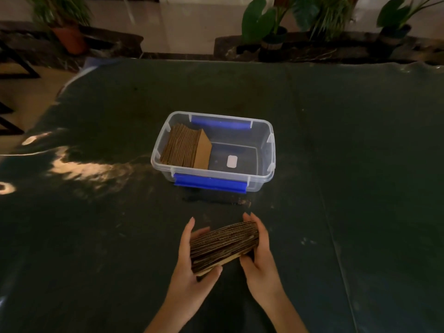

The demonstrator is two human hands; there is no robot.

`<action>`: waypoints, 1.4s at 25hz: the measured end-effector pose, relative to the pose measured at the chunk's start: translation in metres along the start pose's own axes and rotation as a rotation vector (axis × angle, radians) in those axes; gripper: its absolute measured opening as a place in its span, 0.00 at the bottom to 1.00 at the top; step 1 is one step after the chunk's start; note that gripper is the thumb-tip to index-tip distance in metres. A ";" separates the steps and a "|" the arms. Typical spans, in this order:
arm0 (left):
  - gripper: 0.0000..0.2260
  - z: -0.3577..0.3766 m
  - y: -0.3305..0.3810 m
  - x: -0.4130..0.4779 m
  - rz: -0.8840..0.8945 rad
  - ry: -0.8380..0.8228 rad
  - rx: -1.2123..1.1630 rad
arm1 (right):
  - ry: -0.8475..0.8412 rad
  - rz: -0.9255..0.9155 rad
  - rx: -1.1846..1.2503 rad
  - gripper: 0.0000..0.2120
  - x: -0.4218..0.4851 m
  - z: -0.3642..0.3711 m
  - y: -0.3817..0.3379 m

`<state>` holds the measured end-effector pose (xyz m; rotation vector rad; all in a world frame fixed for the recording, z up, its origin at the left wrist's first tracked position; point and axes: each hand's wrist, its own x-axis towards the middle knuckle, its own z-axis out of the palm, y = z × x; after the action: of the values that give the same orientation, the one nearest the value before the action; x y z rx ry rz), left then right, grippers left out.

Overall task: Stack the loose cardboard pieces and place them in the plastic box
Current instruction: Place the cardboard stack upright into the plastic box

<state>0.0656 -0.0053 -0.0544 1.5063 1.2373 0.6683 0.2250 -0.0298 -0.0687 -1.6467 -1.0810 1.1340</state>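
Note:
A stack of brown cardboard pieces (223, 245) stands on edge near the table's front, pressed between both hands. My left hand (192, 267) clamps its left end, thumb under the front. My right hand (260, 255) clamps its right end. Beyond it sits a clear plastic box (270, 162) with blue latches. Another batch of cardboard pieces (186, 147) leans on edge against the box's left wall. The right half of the box floor shows only a small white label (232, 161).
A dark, glossy cover (348, 140) spreads over the whole table. Potted plants (271, 27) line a ledge behind the far edge. A dark frame (14, 61) stands at the left on the tiled floor.

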 end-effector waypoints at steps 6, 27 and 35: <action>0.36 -0.006 -0.007 0.002 -0.008 -0.022 -0.006 | -0.051 -0.015 -0.037 0.34 -0.003 -0.018 0.001; 0.23 -0.016 0.096 0.050 0.329 0.194 0.438 | -0.154 -0.412 -0.810 0.13 0.064 -0.107 -0.165; 0.13 0.006 0.137 0.176 0.162 0.243 0.681 | -0.386 -0.308 -1.044 0.12 0.232 -0.105 -0.187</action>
<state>0.1758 0.1643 0.0398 2.1472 1.6428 0.5709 0.3413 0.2241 0.0784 -1.9073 -2.3561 0.6998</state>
